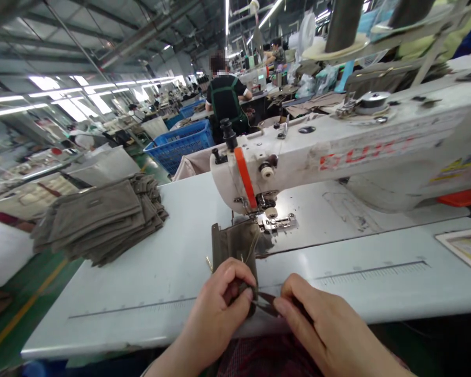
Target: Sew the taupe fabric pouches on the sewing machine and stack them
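Observation:
A grey-brown fabric piece with a gold zip pull lies on the table, its far edge by the sewing machine's presser foot. My left hand pinches the near end of this piece between thumb and fingers. In my right hand are dark thread snips, gripped with thumb and curled fingers. Their blades point left and meet the fabric edge at my left fingertips. Whether they touch a thread there is too small to tell. Pale threads run along the fabric's right side.
The white sewing machine spans the right side, with an orange strip on its head. A stack of grey-brown fabric pieces sits at the table's left. Beyond stands a blue crate, near a seated person. A printed ruler runs along the table.

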Tool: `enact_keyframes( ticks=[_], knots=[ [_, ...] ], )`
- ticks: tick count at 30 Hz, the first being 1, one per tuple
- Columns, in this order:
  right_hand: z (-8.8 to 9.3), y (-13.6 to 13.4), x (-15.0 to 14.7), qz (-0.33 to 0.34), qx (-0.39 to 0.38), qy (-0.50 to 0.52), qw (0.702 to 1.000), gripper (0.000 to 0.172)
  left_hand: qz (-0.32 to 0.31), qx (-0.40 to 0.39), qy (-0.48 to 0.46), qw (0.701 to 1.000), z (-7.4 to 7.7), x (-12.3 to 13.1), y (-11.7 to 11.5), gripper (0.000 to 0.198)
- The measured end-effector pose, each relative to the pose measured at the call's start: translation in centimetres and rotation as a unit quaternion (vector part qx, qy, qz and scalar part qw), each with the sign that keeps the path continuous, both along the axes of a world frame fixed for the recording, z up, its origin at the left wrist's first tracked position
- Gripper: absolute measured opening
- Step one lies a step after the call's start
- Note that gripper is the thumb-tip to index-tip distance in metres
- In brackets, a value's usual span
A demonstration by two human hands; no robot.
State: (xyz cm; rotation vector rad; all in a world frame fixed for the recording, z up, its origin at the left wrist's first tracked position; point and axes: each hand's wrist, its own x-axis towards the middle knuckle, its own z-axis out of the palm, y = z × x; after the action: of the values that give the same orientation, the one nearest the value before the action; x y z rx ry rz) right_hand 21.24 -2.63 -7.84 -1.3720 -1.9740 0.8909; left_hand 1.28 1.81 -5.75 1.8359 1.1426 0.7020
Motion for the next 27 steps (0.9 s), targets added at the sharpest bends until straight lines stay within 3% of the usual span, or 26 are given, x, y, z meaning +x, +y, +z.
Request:
enact_keyframes(
  ticks=[12, 27],
  knots=[
    [-0.56, -0.22, 0.08, -0.037, 0.066, -0.034, 0.997, 0.018, 0.028, 0.015, 0.011, 0.999, -0.32, 0.10, -0.39, 0.017],
    [-0.61, -0.06, 0.07, 0.010, 0.100, -0.104, 0.989, 0.013, 0.040, 0.061, 0.048, 0.996, -0.67, 0.80, -0.47, 0.015]
  ],
)
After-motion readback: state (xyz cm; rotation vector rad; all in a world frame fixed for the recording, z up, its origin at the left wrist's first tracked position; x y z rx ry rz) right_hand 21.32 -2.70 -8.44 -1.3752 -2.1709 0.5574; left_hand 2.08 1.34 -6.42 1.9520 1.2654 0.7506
